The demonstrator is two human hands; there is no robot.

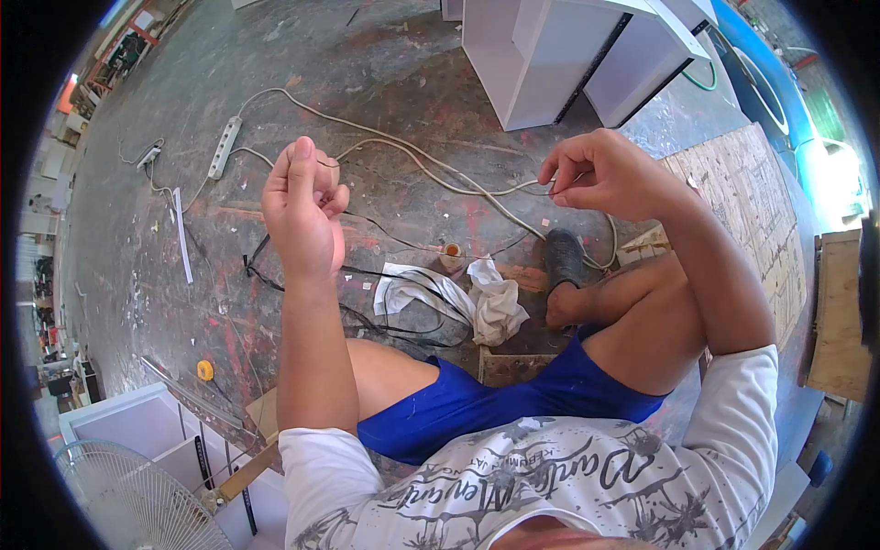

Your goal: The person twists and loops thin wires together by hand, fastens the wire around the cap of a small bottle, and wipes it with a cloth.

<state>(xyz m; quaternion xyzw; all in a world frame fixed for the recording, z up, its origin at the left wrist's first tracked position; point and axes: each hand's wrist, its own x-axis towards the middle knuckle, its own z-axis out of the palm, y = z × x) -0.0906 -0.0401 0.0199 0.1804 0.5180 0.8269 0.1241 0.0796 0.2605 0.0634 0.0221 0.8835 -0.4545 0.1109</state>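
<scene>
My left hand point(307, 206) is raised, closed in a fist with the thumb on top. A thin black strip point(408, 245) trails from it and sags across toward my right side. My right hand point(619, 174) is raised at about the same height, its thumb and fingertips pinched on a thin dark end, apparently of the same strip. More black strip point(367, 321) lies in loose loops on the floor below. Beside it are a crumpled white cloth point(495, 307) and a small cup point(451, 257) with brownish contents.
White cabinets point(513, 64) stand ahead on the right. A power strip point(225, 147) and pale cables point(412, 145) cross the stained floor. A yellow tape roll point(205, 370) lies to the left, near a fan point(137, 500). A wooden board point(742, 211) is on the right.
</scene>
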